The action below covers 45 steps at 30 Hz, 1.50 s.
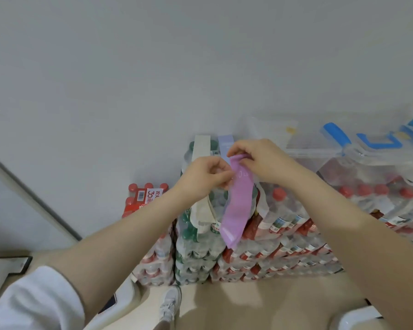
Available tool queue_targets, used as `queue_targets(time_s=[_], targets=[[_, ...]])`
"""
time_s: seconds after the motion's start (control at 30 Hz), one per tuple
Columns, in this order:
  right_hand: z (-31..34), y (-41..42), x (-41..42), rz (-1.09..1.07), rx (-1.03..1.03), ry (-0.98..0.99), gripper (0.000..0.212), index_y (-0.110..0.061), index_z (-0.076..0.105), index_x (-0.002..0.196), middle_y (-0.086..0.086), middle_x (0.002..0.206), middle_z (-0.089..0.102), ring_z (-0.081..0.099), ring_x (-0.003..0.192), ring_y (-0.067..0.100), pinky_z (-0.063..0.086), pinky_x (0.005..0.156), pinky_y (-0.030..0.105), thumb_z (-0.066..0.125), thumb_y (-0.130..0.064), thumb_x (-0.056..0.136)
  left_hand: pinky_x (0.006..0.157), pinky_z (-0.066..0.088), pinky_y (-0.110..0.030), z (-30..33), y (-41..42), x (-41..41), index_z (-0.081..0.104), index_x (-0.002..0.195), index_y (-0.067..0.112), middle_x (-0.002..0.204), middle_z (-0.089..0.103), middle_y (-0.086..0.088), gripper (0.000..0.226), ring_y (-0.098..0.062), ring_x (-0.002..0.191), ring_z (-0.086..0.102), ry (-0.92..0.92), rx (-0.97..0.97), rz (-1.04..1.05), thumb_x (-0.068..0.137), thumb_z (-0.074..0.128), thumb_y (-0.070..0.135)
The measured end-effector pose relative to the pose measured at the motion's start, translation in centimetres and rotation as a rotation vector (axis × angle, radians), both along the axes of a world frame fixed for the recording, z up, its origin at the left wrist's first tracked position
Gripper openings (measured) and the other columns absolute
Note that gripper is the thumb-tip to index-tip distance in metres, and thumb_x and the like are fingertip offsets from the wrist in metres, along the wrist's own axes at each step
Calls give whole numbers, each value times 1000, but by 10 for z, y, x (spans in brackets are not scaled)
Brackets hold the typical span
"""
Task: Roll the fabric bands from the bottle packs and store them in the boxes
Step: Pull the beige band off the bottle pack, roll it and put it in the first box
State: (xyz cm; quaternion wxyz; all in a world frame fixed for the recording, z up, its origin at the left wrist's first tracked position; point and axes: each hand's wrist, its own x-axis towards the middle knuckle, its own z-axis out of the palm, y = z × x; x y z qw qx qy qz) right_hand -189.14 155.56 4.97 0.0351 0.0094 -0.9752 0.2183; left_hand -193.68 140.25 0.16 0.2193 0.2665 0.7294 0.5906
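Our left hand [202, 177] and right hand [255, 160] both pinch the top end of the purple band [239, 203], a smooth, flat fabric strip. We hold it before the shrink-wrapped bottle packs [284, 225]; its long axis runs vertically, lower end hanging down, slightly leftward.

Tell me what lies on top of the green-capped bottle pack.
On the green-capped bottle pack lie a cream band and a pale blue band. Both hands and the hanging purple band cover the middle of its top.
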Motion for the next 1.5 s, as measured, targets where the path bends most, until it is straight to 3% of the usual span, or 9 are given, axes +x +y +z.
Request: queue_targets(time_s=[0.27, 0.43, 0.63, 0.77, 0.87, 0.97, 1.17, 1.3, 1.5], targets=[[-12, 7, -102, -80, 38, -100, 30, -14, 65, 88, 5, 92, 63, 57, 87, 23, 43, 69, 28, 42, 5, 83, 66, 46, -14, 0, 9, -96, 58, 74, 16, 73, 64, 2, 15, -2, 60, 59, 192, -173, 58, 86, 55, 8], [-40, 12, -152, -204, -78, -150, 25, -7, 69, 93, 11, 103, 67, 53, 86, 18, 37, 60, 19, 47, 1, 85, 79, 41, -19, -21, 10, -152, 67, 103, 11, 104, 65, 0, 21, -17, 92, 60, 339, -428, -73, 87, 54, 7], [-83, 18, -180, -350, -93, -135, 22, -4, 70, 92, 18, 99, 68, 61, 96, 30, 34, 67, 25, 52, 1, 82, 93, 34, -26, -50, 29, -197, 40, 135, 9, 136, 48, -11, 44, -26, 121, 47, 287, -554, -32, 93, 49, 19], [-107, 22, -191, -445, -111, -1, 15, 1, 66, 87, 22, 92, 64, 57, 88, 35, 35, 71, 31, 53, 3, 80, 90, 41, -32, -72, 40, -212, 50, 124, 1, 119, 58, -16, 41, -30, 111, 54, -11, -508, 96, 92, 53, 26], [-123, 23, -190, -485, -92, 48, 22, 4, 61, 98, 23, 102, 59, 55, 96, 35, 35, 76, 29, 53, 8, 79, 62, 45, -29, -77, 46, -209, 59, 89, 3, 80, 56, -10, 22, -20, 70, 52, -237, -362, 192, 88, 60, 24], [-123, 21, -182, -595, -173, 41, 37, 1, 50, 123, 18, 128, 46, 48, 114, 29, 30, 88, 17, 50, 5, 86, 41, 32, -18, -78, 48, -209, 41, 56, 12, 56, 41, -5, 38, -14, 48, 36, -402, -235, 260, 87, 61, 13], [-128, 5, -133, -552, -85, 55, 28, -2, 55, 116, 16, 124, 52, 53, 108, 32, 42, 91, 35, 41, -2, 92, 48, 37, -20, -77, 36, -214, 43, 62, 14, 65, 49, -7, 31, -16, 55, 43, -476, -147, 255, 89, 58, 12], [-135, -6, -126, -395, 109, -149, 46, -10, 30, 143, 9, 153, 24, 22, 141, 24, 15, 115, 34, 31, -25, 100, 56, 39, -24, -79, 22, -215, 46, 69, 12, 75, 53, -9, 23, -19, 64, 49, -520, -86, 290, 91, 53, 9], [-137, -15, -132, -420, 177, -333, 61, -21, 5, 149, 4, 158, -3, -3, 145, 20, -2, 116, 40, 9, -50, 95, 55, 38, -23, -84, 23, -214, 43, 69, 14, 71, 49, -5, 25, -14, 60, 44, -433, -149, 271, 90, 54, 7]])
